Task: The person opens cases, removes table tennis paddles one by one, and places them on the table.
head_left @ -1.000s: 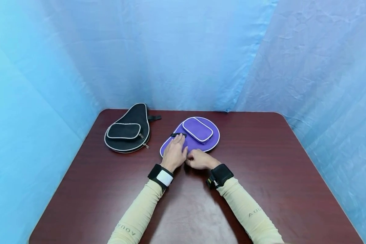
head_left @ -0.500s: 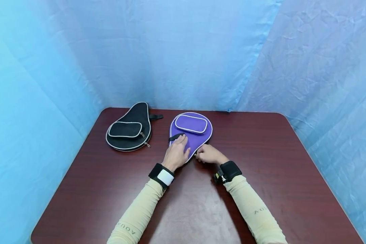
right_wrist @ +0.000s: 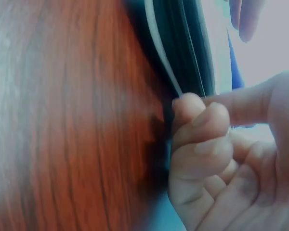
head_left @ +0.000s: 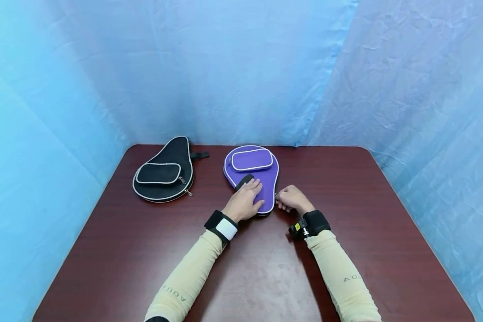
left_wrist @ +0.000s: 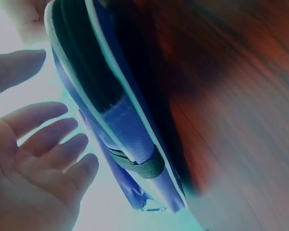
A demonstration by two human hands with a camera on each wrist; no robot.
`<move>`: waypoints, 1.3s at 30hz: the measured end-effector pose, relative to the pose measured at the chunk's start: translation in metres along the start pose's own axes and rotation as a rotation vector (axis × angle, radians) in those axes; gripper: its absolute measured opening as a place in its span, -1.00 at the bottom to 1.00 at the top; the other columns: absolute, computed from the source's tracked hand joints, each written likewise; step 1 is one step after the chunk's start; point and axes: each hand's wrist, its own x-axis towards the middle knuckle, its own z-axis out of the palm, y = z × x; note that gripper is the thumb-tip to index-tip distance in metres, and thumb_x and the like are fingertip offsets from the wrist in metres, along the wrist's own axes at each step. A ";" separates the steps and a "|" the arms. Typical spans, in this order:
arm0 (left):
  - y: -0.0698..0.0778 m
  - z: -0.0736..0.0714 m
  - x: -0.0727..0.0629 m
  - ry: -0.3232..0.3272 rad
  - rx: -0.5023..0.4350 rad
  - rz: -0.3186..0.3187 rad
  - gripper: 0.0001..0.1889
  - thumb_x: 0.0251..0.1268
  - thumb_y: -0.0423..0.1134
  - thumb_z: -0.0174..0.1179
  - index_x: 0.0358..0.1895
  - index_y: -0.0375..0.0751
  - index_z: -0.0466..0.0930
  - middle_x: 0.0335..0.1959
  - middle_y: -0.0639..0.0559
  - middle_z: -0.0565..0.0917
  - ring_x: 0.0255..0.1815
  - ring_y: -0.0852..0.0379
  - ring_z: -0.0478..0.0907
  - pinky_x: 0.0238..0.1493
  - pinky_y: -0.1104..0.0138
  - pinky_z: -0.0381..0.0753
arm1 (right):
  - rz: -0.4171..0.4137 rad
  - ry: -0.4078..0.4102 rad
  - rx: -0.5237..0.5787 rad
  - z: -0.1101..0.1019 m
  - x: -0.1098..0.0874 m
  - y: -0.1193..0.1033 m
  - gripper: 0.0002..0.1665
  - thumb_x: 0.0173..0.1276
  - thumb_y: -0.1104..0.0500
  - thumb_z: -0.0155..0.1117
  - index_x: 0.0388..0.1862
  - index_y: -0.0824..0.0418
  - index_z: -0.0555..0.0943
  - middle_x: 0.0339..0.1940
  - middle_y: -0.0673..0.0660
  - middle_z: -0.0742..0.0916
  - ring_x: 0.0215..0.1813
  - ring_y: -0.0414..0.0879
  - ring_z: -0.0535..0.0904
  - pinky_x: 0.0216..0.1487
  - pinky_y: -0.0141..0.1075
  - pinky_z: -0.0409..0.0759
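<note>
A purple table tennis paddle case (head_left: pixel 250 179) with white piping lies flat, its narrow end toward me. My left hand (head_left: pixel 244 202) rests on the lower part of it with straight fingers, beside the black strap (head_left: pixel 244 181). In the left wrist view, that hand's fingers (left_wrist: pixel 62 149) spread over the case's top, and the strap crosses the side wall (left_wrist: pixel 130 125). At the case's right edge my right hand (head_left: pixel 293 198) pinches the zipper pull between thumb and curled fingers. The right wrist view shows those fingers (right_wrist: pixel 202 154) against the dark zipper band (right_wrist: pixel 183 43); they hide the pull.
To the left lies a black paddle case (head_left: pixel 163 172) with white piping, a front pocket and a short strap (head_left: pixel 199 155). Both cases are on a dark reddish-brown table (head_left: pixel 346 188). Blue curtains (head_left: pixel 225 71) hang behind and beside it.
The purple case has turned so its narrow end points toward me. My right hand has moved right and slightly away along its edge. My left hand stays on the case, shifting right.
</note>
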 end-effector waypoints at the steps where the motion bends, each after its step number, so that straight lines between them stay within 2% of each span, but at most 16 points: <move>1: 0.000 0.001 0.001 -0.023 0.002 0.006 -0.40 0.43 -0.11 0.18 0.39 -0.40 0.36 0.47 -0.25 0.32 0.55 -0.15 0.15 0.55 0.11 0.09 | 0.011 0.004 0.018 0.000 0.000 0.001 -0.67 0.33 0.24 0.11 -0.58 0.33 0.66 -0.71 0.04 0.61 -0.69 -0.17 0.45 -0.63 -0.35 0.48; 5: 0.000 0.005 0.004 -0.100 0.005 0.013 -0.39 0.45 -0.05 0.16 0.41 -0.35 0.35 0.49 -0.21 0.31 0.57 -0.13 0.11 0.55 0.10 0.07 | 0.039 -0.004 0.075 0.001 0.002 0.002 -0.71 0.33 0.25 0.11 -0.53 0.33 0.65 -0.69 0.04 0.62 -0.69 -0.19 0.45 -0.63 -0.38 0.48; 9: -0.002 0.007 0.003 -0.129 0.006 0.005 -0.38 0.45 -0.03 0.15 0.42 -0.33 0.35 0.50 -0.19 0.30 0.58 -0.11 0.08 0.55 0.10 0.06 | 0.049 -0.020 0.106 0.003 0.003 0.002 -0.73 0.34 0.28 0.10 -0.51 0.34 0.64 -0.68 0.05 0.62 -0.69 -0.20 0.45 -0.63 -0.39 0.48; 26: -0.003 0.008 0.000 -0.109 0.021 0.015 -0.40 0.45 -0.03 0.15 0.40 -0.34 0.38 0.48 -0.18 0.34 0.58 -0.12 0.09 0.56 0.11 0.06 | 0.019 -0.047 0.114 0.008 -0.010 0.003 -0.72 0.31 0.29 0.04 -0.51 0.36 0.63 -0.69 0.03 0.61 -0.70 -0.20 0.46 -0.65 -0.38 0.48; 31: -0.003 0.010 0.000 -0.099 0.025 0.020 -0.40 0.44 -0.04 0.16 0.39 -0.35 0.39 0.48 -0.18 0.34 0.57 -0.12 0.10 0.55 0.09 0.07 | 0.022 -0.082 0.126 0.011 -0.019 0.004 -0.72 0.29 0.31 0.04 -0.48 0.40 0.65 -0.68 0.06 0.61 -0.69 -0.20 0.46 -0.65 -0.38 0.48; 35: -0.004 0.012 0.000 -0.081 0.030 0.028 -0.40 0.43 -0.05 0.18 0.38 -0.36 0.40 0.47 -0.19 0.35 0.56 -0.13 0.12 0.54 0.07 0.09 | 0.034 -0.110 0.158 0.015 -0.025 0.004 -0.71 0.30 0.33 0.03 -0.47 0.43 0.66 -0.69 0.06 0.61 -0.70 -0.20 0.46 -0.65 -0.39 0.49; 39: -0.005 0.012 0.000 -0.085 0.038 0.027 -0.40 0.44 -0.04 0.16 0.39 -0.36 0.38 0.48 -0.19 0.32 0.57 -0.13 0.10 0.55 0.06 0.08 | 0.058 -0.153 0.240 0.021 -0.031 0.004 -0.74 0.32 0.36 0.03 -0.41 0.48 0.64 -0.69 0.07 0.61 -0.70 -0.20 0.49 -0.64 -0.39 0.51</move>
